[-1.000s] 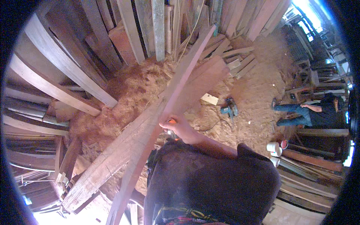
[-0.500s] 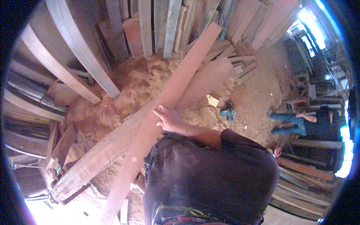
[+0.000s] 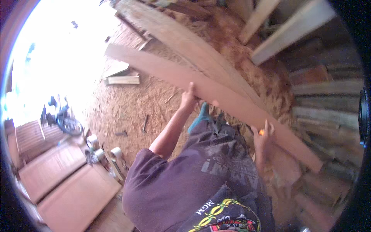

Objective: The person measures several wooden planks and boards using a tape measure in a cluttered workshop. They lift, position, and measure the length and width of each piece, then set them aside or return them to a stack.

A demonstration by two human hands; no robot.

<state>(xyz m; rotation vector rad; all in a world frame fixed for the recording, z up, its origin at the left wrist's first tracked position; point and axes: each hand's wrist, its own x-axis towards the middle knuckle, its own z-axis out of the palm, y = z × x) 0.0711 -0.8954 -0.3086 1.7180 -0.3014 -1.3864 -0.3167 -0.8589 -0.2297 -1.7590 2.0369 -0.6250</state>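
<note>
A long, smooth reddish-brown plank [image 3: 228, 98] runs slantwise in front of me, from upper left to lower right. My left hand [image 3: 189, 97] grips its near edge around the middle, thumb on top and the other fingers hidden beneath. Farther right, my right hand [image 3: 263, 135] is at the same edge with its fingers curled over the plank's face. A small orange thing [image 3: 262, 132] shows between that thumb and fingers; its kind is too small to make out.
Beyond the plank lies a thick rough beam [image 3: 193, 50]. Offcuts [image 3: 121, 80] rest on sawdust-covered ground [image 3: 127, 106]. Upright boards [image 3: 293, 33] lean at the upper right. Wooden panels [image 3: 77, 191] and a bicycle [image 3: 70, 123] are at the left.
The view has swung left, toward the bright opening, so the plank now slants the other way. My left hand, mostly hidden before, shows plainly on the plank's edge. The orange thing has come into view.
</note>
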